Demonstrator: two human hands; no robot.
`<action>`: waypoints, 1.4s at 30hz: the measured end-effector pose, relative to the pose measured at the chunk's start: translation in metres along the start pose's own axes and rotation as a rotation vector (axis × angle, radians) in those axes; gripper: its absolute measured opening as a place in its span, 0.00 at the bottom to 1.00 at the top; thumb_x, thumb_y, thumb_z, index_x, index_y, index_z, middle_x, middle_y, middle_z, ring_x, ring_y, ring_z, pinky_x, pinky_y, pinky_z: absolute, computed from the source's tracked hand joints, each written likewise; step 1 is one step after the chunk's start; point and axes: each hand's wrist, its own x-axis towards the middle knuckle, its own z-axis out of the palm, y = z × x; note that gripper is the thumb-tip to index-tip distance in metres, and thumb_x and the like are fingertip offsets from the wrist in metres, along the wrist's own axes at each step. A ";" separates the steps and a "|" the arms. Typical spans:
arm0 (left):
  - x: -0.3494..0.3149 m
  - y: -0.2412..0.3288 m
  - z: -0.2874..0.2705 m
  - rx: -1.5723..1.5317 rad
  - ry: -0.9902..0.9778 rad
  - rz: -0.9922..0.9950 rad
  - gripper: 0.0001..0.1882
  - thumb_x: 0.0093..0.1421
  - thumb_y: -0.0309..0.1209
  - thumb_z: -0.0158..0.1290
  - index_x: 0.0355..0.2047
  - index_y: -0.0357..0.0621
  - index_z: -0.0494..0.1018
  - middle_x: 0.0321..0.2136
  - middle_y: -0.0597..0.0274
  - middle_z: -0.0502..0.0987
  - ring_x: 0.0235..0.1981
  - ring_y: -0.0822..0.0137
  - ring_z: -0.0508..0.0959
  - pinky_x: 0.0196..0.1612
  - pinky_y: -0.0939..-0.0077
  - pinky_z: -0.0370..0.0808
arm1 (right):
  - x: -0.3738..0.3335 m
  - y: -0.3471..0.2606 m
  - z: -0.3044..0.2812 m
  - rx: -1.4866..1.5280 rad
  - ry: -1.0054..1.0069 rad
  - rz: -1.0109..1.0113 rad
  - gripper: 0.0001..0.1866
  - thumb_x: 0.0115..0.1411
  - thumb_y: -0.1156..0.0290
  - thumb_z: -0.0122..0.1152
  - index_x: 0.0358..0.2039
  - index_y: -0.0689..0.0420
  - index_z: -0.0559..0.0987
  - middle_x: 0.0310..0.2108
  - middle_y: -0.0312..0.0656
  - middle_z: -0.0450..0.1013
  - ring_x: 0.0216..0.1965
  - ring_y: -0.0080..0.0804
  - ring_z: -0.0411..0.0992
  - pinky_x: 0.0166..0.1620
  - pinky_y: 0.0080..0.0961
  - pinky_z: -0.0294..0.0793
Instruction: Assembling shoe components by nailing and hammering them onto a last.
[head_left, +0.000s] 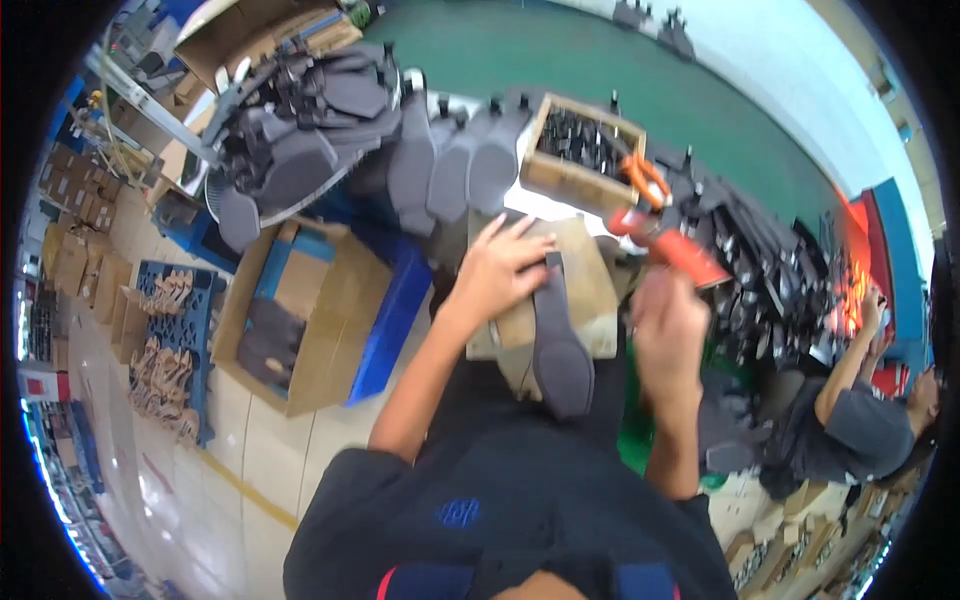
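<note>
A dark grey shoe insole (562, 362) lies over a pale work block (590, 275), its wide end hanging past the near edge towards me. My left hand (500, 268) rests palm down on the block, with thumb and forefinger pinching the insole's narrow far end and the other fingers spread. To the right, my right hand (668, 325) is closed and raised, blurred by motion. It grips a red hammer-like tool (690, 256), whose handle is mostly hidden by the fist. Orange-handled pliers (648, 182) lie just beyond, at the corner of a wooden box.
A wooden box (560, 178) of small black parts stands beyond the block. Grey insoles (450, 165) are piled at the far left, dark parts (770, 260) at the right. A cardboard carton (330, 310) sits at left; a co-worker (865, 425) is at the right.
</note>
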 end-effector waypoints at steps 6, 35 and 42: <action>-0.039 0.097 -0.040 -0.715 -0.098 0.054 0.11 0.57 0.30 0.63 0.27 0.34 0.76 0.23 0.54 0.75 0.24 0.60 0.78 0.29 0.68 0.72 | 0.020 0.034 0.019 -0.168 -0.020 -0.465 0.24 0.62 0.72 0.62 0.57 0.62 0.72 0.35 0.50 0.77 0.31 0.45 0.78 0.34 0.37 0.78; -0.080 0.125 -0.002 -2.147 -0.608 -0.602 0.41 0.65 0.55 0.52 0.67 0.41 0.53 0.55 0.49 0.71 0.44 0.55 0.82 0.46 0.63 0.80 | -0.002 0.074 -0.048 0.266 -0.623 -0.319 0.11 0.57 0.67 0.64 0.31 0.64 0.78 0.20 0.41 0.71 0.19 0.26 0.70 0.24 0.22 0.68; -0.010 0.084 -0.077 -1.194 0.055 -0.543 0.30 0.60 0.27 0.61 0.62 0.33 0.66 0.55 0.52 0.74 0.39 0.65 0.81 0.37 0.73 0.82 | -0.097 0.142 -0.043 0.570 -0.011 0.467 0.11 0.69 0.69 0.54 0.35 0.63 0.79 0.21 0.34 0.72 0.19 0.15 0.65 0.24 0.14 0.62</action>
